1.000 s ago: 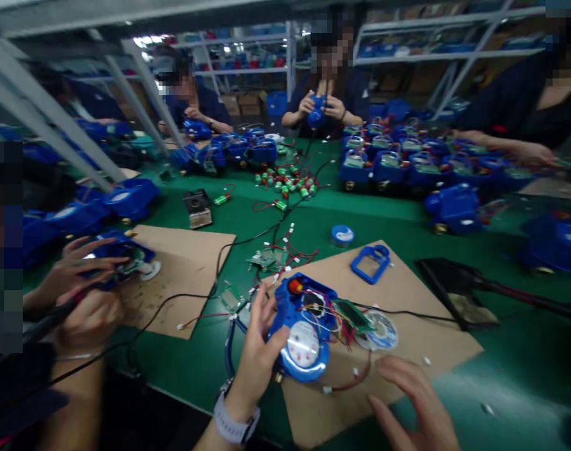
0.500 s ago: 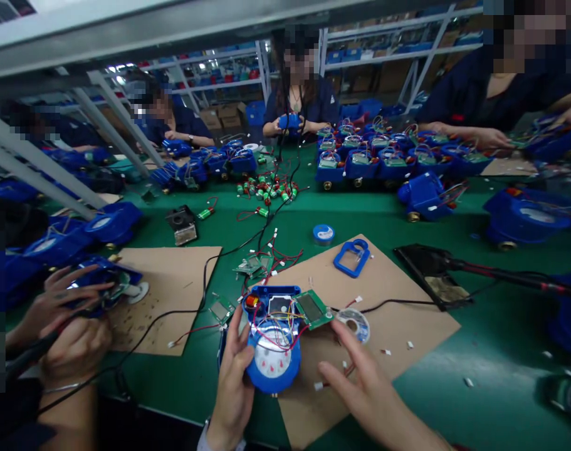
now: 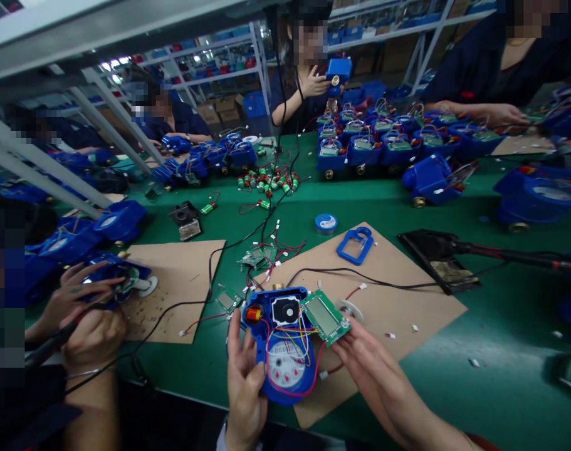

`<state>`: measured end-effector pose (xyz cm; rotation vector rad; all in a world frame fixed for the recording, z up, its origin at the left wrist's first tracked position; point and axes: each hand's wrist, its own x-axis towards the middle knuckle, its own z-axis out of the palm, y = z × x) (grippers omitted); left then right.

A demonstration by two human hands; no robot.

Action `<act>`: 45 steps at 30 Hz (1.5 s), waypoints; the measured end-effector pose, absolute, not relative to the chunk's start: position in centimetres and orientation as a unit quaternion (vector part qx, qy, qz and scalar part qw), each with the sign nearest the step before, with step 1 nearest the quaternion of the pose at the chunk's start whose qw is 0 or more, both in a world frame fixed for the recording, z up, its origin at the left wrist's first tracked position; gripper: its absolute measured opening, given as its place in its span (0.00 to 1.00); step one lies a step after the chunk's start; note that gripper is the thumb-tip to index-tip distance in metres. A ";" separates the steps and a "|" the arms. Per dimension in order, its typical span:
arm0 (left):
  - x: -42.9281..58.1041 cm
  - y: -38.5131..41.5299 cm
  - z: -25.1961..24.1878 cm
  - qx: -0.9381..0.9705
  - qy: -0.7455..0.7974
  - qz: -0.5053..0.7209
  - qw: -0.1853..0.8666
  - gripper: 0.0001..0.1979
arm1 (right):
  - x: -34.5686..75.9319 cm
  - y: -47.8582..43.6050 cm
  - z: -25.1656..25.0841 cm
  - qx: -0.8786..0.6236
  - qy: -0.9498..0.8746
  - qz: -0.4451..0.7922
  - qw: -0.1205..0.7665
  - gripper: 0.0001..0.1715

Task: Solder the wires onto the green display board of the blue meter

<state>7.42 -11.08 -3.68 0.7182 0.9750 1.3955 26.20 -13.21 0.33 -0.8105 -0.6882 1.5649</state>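
My left hand [image 3: 244,381] grips the left side of a blue water meter [image 3: 281,351] with its housing open, dial face up and coloured wires across it. My right hand [image 3: 366,358] pinches the lower edge of a green circuit board with a grey display [image 3: 325,316], wired to the meter and lifted just right of it. Both are held above a brown cardboard mat [image 3: 398,307] on the green table [image 3: 501,338]. A solder spool [image 3: 350,307] lies behind the board.
A blue plastic frame [image 3: 356,245], a blue tape roll [image 3: 326,223] and a black soldering stand [image 3: 438,260] lie beyond. A co-worker's hands [image 3: 85,313] work on a meter at the left. Rows of blue meters [image 3: 388,147], green batteries [image 3: 266,178] and other workers fill the far side.
My right hand moved in from the lower right and took hold of the circuit board. The meter was turned upright and drawn closer, its dial now facing me.
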 end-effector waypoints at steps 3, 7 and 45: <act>7.5 -11.3 -3.8 0.331 0.415 0.602 0.596 0.48 | 26.5 -13.6 1.2 -0.365 -0.211 0.686 0.593 0.21; 7.5 -11.5 -4.2 0.368 0.425 0.597 0.572 0.48 | 26.9 -13.5 2.0 -0.413 -0.163 0.681 0.583 0.22; 8.6 -10.9 -2.8 0.383 0.456 0.598 0.536 0.43 | 28.1 -13.7 1.1 -0.418 -0.217 0.666 0.578 0.21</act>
